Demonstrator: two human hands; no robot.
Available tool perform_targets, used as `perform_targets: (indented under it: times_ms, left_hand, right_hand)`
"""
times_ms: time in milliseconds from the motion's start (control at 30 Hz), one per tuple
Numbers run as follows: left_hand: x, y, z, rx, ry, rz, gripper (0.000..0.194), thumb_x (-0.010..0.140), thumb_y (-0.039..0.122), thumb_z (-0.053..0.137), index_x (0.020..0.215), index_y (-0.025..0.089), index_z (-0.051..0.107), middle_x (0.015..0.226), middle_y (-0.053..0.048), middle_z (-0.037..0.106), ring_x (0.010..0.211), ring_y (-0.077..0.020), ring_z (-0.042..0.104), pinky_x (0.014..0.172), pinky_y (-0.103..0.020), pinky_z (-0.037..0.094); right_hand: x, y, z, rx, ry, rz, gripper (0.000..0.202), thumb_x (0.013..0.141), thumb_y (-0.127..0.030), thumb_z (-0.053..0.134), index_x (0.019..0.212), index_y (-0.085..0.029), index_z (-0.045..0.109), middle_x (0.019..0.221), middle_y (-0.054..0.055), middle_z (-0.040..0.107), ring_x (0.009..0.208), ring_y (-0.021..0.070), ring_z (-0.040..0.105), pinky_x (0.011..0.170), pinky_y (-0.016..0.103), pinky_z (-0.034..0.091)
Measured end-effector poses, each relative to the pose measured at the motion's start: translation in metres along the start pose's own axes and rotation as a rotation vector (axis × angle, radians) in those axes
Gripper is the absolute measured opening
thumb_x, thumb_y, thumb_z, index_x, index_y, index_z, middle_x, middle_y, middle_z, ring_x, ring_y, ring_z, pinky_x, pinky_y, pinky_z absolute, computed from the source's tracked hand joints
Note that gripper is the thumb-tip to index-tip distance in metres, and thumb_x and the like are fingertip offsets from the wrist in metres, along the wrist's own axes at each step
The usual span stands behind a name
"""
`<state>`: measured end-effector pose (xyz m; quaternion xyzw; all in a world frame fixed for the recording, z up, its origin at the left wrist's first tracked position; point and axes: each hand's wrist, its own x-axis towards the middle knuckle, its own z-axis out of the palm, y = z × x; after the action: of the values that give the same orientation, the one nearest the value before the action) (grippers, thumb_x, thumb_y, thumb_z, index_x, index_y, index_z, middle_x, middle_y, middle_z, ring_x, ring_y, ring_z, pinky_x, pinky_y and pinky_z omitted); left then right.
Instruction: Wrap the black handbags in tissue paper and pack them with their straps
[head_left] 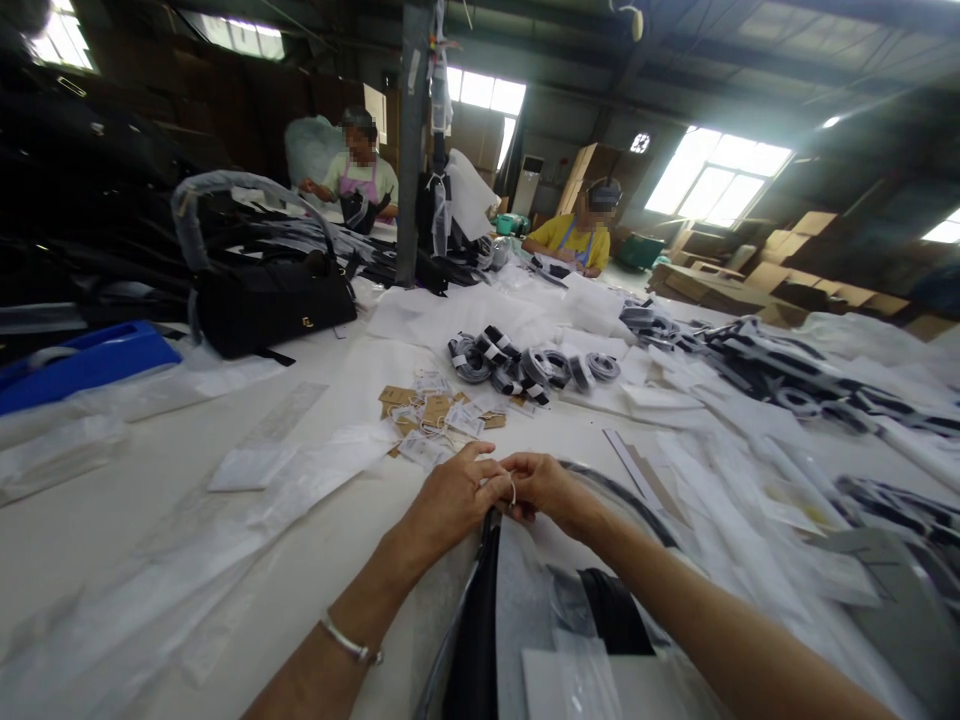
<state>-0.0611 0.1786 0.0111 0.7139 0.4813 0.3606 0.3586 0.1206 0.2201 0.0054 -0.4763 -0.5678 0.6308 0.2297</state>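
Nearest the camera, a black bag (476, 640), partly covered by pale wrapping (517, 600), is seen at the bottom centre of the worktop (300, 560), its long axis running away from the camera and its far end pointed at the hands. Just above that end, a thin white cord (513, 490) is pinched by the right hand (551, 487), whose grip is pressed together. The cord is nearly met by the fingertips of the left hand (454, 495); its index finger is raised, and whether anything is pinched by it cannot be told. Beyond the hands, tags (439, 410) are heaped before coiled straps (487, 355). At the left, a black handbag (277, 300) is stood upright, laid out from side to side, with its wrapped handle (247, 182) arched upward; its contents are hidden. Farther back, a green bin (641, 251) and cardboard boxes (787, 240) are seen, their contents indistinct. Two people (574, 240) are seated across the worktop.
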Motion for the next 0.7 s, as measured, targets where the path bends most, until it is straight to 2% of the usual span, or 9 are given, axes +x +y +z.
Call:
perform_targets:
  times_ms: [67,133,167,233,300,367,467,567,700]
  left_hand:
    - [-0.001,0.002,-0.003,-0.069,-0.063,-0.044,0.027,0.089,0.039,0.051,0.092,0.023,0.073,0.122,-0.008,0.064,0.082,-0.0194,0.068,0.071,-0.030,0.053]
    - [0.001,0.000,-0.004,-0.165,-0.056,-0.156,0.029,0.088,0.041,0.049,0.099,0.022,0.068,0.113,-0.008,0.067,0.053,-0.0130,0.062,0.046,-0.026,0.046]
    - [0.003,-0.001,-0.004,-0.188,-0.010,-0.211,0.032,0.087,0.043,0.049,0.104,0.021,0.066,0.110,-0.007,0.067,0.046,-0.0111,0.057,0.041,-0.026,0.041]
    - [0.006,-0.005,-0.003,-0.177,0.106,-0.260,0.038,0.086,0.046,0.052,0.112,0.021,0.060,0.103,-0.006,0.068,0.044,-0.0105,0.054,0.042,-0.026,0.041]
    - [0.009,-0.007,0.000,-0.117,0.149,-0.236,0.038,0.083,0.048,0.056,0.109,0.021,0.060,0.095,-0.003,0.068,0.051,-0.0119,0.056,0.051,-0.026,0.043]
    - [0.010,-0.007,0.001,-0.019,0.132,-0.211,0.028,0.080,0.046,0.059,0.091,0.021,0.064,0.080,0.000,0.066,0.060,-0.0141,0.056,0.059,-0.026,0.041]
    - [0.010,-0.006,0.001,0.106,0.133,-0.234,0.025,0.080,0.042,0.057,0.066,0.021,0.055,0.063,0.003,0.054,0.064,-0.0151,0.051,0.061,-0.026,0.035]
    - [0.009,-0.006,-0.005,0.087,0.087,-0.217,0.026,0.079,0.042,0.056,0.065,0.021,0.051,0.062,0.004,0.050,0.062,-0.0141,0.047,0.059,-0.026,0.031]
    - [0.009,-0.014,-0.017,-0.012,-0.050,-0.183,0.030,0.076,0.045,0.057,0.062,0.020,0.050,0.060,0.005,0.048,0.060,-0.0131,0.044,0.055,-0.026,0.027]
  right_hand:
    - [0.001,0.001,0.000,0.062,0.060,0.023,0.042,0.060,-0.045,0.082,0.080,-0.014,0.063,0.058,-0.003,0.064,0.044,0.0068,0.053,0.038,0.017,0.034]
    - [0.002,0.000,0.000,0.095,0.094,0.039,0.041,0.058,-0.044,0.083,0.076,-0.014,0.060,0.059,-0.002,0.064,0.045,0.0065,0.053,0.038,0.016,0.036]
    - [0.002,-0.001,0.000,0.093,0.102,0.046,0.042,0.058,-0.043,0.084,0.076,-0.015,0.060,0.059,-0.002,0.064,0.045,0.0067,0.054,0.039,0.016,0.037]
    - [0.001,-0.002,0.001,0.078,0.111,0.049,0.042,0.059,-0.044,0.084,0.077,-0.015,0.060,0.060,-0.001,0.066,0.047,0.0080,0.056,0.043,0.018,0.043]
    - [-0.001,-0.004,0.002,0.078,0.099,0.039,0.043,0.059,-0.044,0.084,0.079,-0.015,0.060,0.063,0.000,0.067,0.052,0.0102,0.060,0.051,0.022,0.049]
    - [-0.003,-0.008,0.001,0.080,0.046,0.032,0.044,0.059,-0.043,0.085,0.084,-0.015,0.062,0.067,0.002,0.069,0.058,0.0122,0.064,0.056,0.024,0.051]
    - [-0.006,-0.017,-0.002,-0.016,0.035,0.003,0.040,0.066,-0.044,0.080,0.090,-0.015,0.067,0.074,0.002,0.070,0.060,0.0105,0.060,0.050,0.020,0.042]
    - [-0.004,-0.025,-0.004,-0.168,0.140,-0.042,0.039,0.076,-0.052,0.071,0.092,-0.016,0.071,0.068,0.000,0.066,0.055,0.0082,0.052,0.045,0.019,0.032]
    - [0.004,-0.025,0.000,-0.254,-0.072,-0.040,0.037,0.079,-0.052,0.066,0.088,-0.016,0.072,0.066,0.000,0.067,0.053,0.0086,0.053,0.047,0.020,0.034]
